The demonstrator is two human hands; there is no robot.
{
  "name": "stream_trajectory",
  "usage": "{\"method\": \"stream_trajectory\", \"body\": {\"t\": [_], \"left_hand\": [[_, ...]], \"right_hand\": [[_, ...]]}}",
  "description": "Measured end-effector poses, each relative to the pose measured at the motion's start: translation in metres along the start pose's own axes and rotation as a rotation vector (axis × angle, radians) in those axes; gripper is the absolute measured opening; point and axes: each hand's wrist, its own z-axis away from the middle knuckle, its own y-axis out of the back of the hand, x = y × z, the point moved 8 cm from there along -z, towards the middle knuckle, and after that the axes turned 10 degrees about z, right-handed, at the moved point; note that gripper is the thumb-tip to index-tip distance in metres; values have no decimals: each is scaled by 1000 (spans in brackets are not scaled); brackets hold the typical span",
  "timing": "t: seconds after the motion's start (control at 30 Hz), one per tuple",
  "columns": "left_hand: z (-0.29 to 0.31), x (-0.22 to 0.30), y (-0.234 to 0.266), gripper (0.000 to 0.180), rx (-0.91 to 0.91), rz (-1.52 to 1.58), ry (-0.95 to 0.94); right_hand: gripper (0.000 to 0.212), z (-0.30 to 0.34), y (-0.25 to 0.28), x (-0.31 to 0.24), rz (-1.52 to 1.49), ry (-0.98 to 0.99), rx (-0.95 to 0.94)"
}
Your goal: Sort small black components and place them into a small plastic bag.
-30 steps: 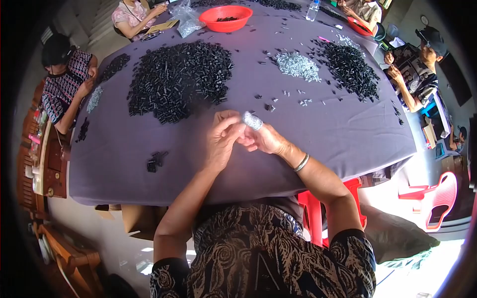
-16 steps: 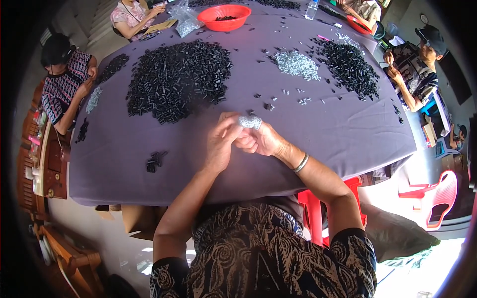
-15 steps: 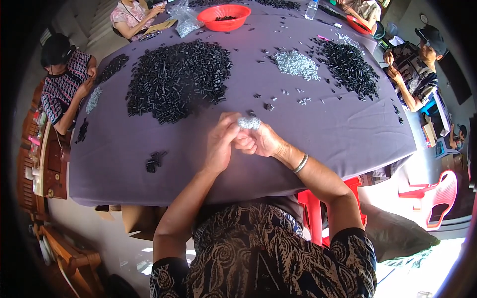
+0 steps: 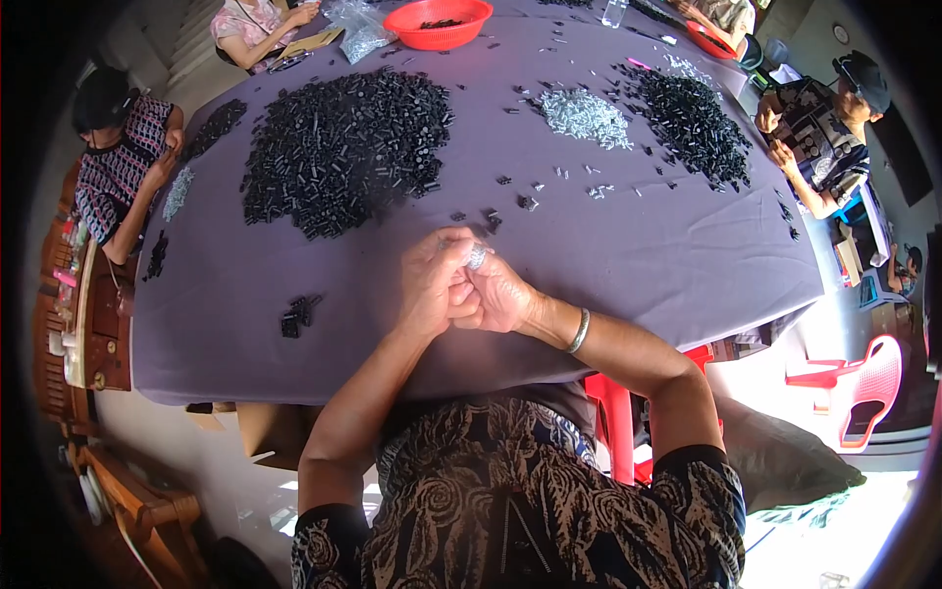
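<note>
My left hand (image 4: pixel 430 285) and my right hand (image 4: pixel 498 296) are pressed together above the near middle of the table, fingers curled in. A silvery clump (image 4: pixel 477 257) shows between them at the top of my right hand; it resembles the small silvery pieces in the pile (image 4: pixel 586 119) farther off. What my left fingertips pinch is hidden. Just beyond my hands lie a few black pieces (image 4: pixel 492 220). A big heap of short black cylindrical pieces (image 4: pixel 339 147) spreads to the far left, and a small black cluster (image 4: pixel 299 316) sits nearer on the left.
The table (image 4: pixel 628 265) has a purple-grey cloth. Another black heap (image 4: pixel 692 128) lies at the right. At the back are a red basin (image 4: pixel 439 34) and a plastic bag (image 4: pixel 361 34) of silvery pieces. Other people sit around the table. A red chair (image 4: pixel 863 388) stands at the right.
My hands have drawn closer together, and less of the silvery clump shows. More black pieces now lie just beyond my hands.
</note>
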Motion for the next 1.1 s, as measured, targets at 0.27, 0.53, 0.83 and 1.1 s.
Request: {"method": "stream_trajectory", "body": {"t": [0.27,0.53,0.83,1.1], "left_hand": [[-2,11,-10,14,-54,-52,-81],[11,36,2,13,-82,-512,-264],[51,128,48,20,146,-1495,-683],[74,150,91,25,297,-1824,-553]], "right_hand": [[49,-1,0,-5,-27,2,-18],[43,2,5,-9,4,-21,90],[19,42,49,-94,425,359,626],[25,76,84,-137,382,529,776]]}}
